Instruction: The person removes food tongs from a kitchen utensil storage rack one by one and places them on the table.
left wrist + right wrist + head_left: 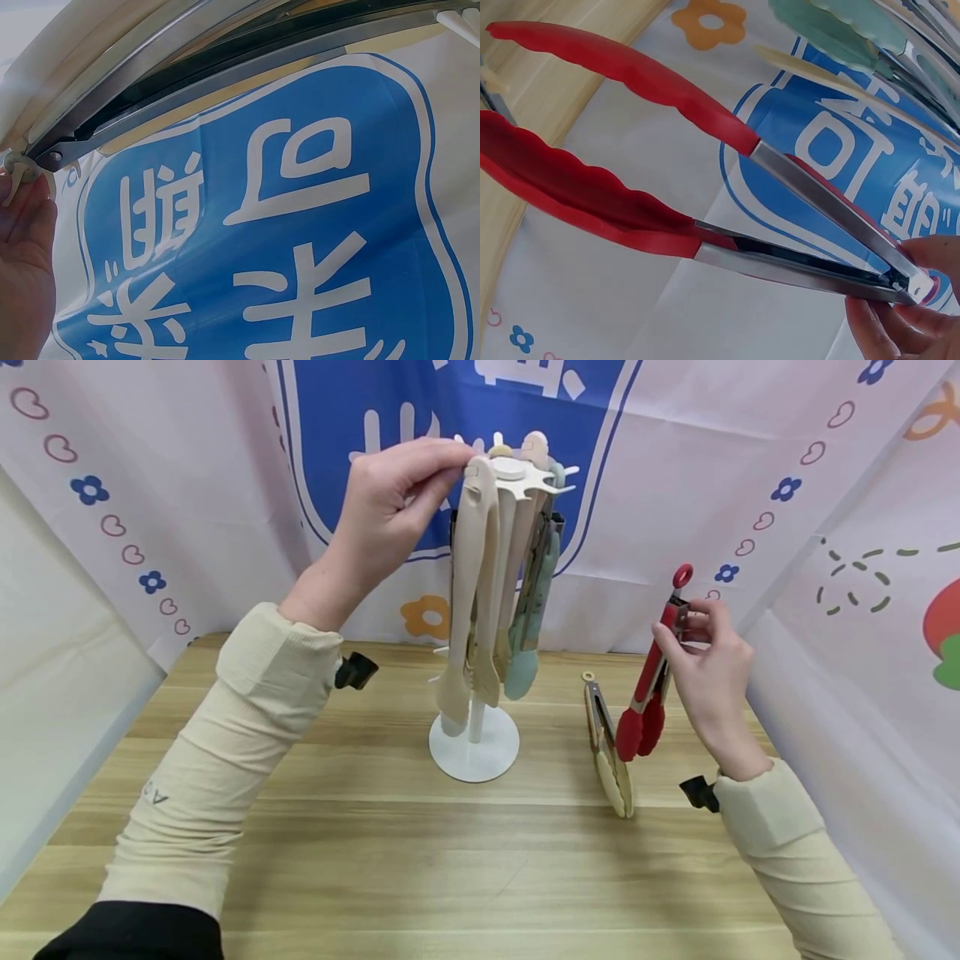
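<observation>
On a white rotating rack [474, 758] hang several kitchen utensils by their ends. My left hand [390, 502] is at the rack's top, thumb and forefinger pinching the hanging end of a pair of tongs beside a hook. In the left wrist view these tongs [82, 142] show metal arms, and the fingertips are right at their ring. My right hand [708, 672] holds red-tipped tongs [757, 146] near the hinge end, above the table. They point down, with the red heads spread apart. Cream tongs [615, 777] lie on the table just left of them.
Cream utensils [467, 552] hang at the rack's front, and pale green tongs [522, 674] on its right. A wooden table [360, 852] lies below. Printed white cloth [675, 452] stands behind and along both sides.
</observation>
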### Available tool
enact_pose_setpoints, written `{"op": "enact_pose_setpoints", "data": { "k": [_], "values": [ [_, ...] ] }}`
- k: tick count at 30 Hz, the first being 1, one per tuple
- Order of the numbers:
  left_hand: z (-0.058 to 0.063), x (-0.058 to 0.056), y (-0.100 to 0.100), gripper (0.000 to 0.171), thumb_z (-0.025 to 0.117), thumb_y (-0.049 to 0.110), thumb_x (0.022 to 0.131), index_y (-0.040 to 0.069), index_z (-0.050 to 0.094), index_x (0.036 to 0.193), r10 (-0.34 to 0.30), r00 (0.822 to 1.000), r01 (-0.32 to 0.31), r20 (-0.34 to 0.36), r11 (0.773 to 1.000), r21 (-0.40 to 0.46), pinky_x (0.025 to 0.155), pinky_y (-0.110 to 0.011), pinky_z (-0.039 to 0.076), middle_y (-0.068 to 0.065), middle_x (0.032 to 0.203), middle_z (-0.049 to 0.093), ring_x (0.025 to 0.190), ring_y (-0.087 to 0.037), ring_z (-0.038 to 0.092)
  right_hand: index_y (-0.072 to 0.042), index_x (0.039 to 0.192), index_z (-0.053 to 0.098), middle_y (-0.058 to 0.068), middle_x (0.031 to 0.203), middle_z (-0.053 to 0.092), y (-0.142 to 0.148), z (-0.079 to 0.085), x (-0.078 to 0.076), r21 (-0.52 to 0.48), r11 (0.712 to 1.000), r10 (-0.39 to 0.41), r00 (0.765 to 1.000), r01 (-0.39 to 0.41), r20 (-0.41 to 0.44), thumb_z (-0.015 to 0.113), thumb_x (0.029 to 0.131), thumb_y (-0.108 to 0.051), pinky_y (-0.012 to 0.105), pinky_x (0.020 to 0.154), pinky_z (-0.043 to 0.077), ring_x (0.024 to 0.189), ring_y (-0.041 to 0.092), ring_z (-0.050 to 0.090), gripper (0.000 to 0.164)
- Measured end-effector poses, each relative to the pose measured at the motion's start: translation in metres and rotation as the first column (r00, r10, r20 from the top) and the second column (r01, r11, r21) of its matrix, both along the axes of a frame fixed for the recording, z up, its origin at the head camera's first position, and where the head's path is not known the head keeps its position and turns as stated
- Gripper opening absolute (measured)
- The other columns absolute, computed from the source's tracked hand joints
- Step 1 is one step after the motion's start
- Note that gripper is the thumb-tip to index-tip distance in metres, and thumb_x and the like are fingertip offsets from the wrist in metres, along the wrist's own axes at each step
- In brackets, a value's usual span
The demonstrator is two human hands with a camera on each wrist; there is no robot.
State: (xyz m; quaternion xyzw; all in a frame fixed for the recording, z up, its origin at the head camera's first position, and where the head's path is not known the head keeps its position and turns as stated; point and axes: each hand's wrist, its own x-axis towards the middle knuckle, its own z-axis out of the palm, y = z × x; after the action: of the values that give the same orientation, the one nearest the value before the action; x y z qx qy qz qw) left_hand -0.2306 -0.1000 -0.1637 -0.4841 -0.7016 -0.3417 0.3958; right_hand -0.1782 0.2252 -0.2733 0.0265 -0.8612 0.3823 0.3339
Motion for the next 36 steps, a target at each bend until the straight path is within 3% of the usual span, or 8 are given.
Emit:
{"op": "enact_pose_setpoints", "data": {
  "k": [13,24,30,32,36],
  "values": [
    [0.0,0.001,0.0,0.02,0.049,-0.001,0.092,-0.01,0.064,0.102,0.004,1.0,-0.004,0.026,1.0,0.01,0.099,-0.026,0.04,-0.02,0.103,0.064,0.104,-0.024,0.059,-0.003,0.112,0.055,0.016,0.096,0.066,0.024,-0.006,-0.004,0.015,0.999,-0.053,0.996,0.052,0.067,0.065,0.083,-0.024,0.003,0.064,0.044,0.072,-0.012,0.05,0.036],
    [0.0,0.002,0.0,0.021,0.049,0.0,0.092,-0.01,0.064,0.103,0.005,1.0,-0.005,0.021,1.0,0.008,0.098,-0.026,0.041,-0.02,0.103,0.064,0.104,-0.024,0.059,-0.003,0.111,0.056,0.017,0.094,0.066,0.038,-0.015,-0.006,0.079,0.991,-0.114,0.986,0.105,0.124,0.062,0.085,-0.028,0.002,0.063,0.043,0.07,-0.005,0.053,0.037],
    [0.0,0.002,0.0,0.02,0.048,-0.001,0.092,-0.01,0.064,0.102,0.002,1.0,-0.002,0.019,1.0,0.009,0.1,-0.027,0.039,-0.02,0.103,0.065,0.104,-0.024,0.059,-0.002,0.112,0.055,0.019,0.095,0.066,0.044,-0.021,-0.007,0.092,0.989,-0.128,0.978,0.114,0.163,0.062,0.085,-0.029,0.001,0.06,0.04,0.064,-0.014,0.047,0.038],
    [0.0,0.001,0.0,0.02,0.048,-0.002,0.092,-0.01,0.064,0.102,0.0,1.0,0.0,0.018,1.0,0.01,0.101,-0.027,0.038,-0.02,0.103,0.065,0.104,-0.024,0.059,-0.002,0.112,0.055,0.019,0.096,0.065,0.046,-0.024,-0.007,0.098,0.988,-0.135,0.973,0.118,0.187,0.062,0.086,-0.029,0.002,0.059,0.04,0.066,-0.007,0.052,0.039],
    [0.001,0.002,0.001,0.02,0.049,-0.002,0.091,-0.01,0.064,0.102,0.0,1.0,0.0,0.022,1.0,0.011,0.101,-0.027,0.038,-0.02,0.102,0.065,0.104,-0.024,0.059,-0.001,0.113,0.055,0.019,0.096,0.065,0.051,-0.032,-0.008,0.116,0.985,-0.148,0.964,0.125,0.221,0.061,0.086,-0.029,0.004,0.059,0.04,0.079,0.019,0.061,0.039]
  ]
}}
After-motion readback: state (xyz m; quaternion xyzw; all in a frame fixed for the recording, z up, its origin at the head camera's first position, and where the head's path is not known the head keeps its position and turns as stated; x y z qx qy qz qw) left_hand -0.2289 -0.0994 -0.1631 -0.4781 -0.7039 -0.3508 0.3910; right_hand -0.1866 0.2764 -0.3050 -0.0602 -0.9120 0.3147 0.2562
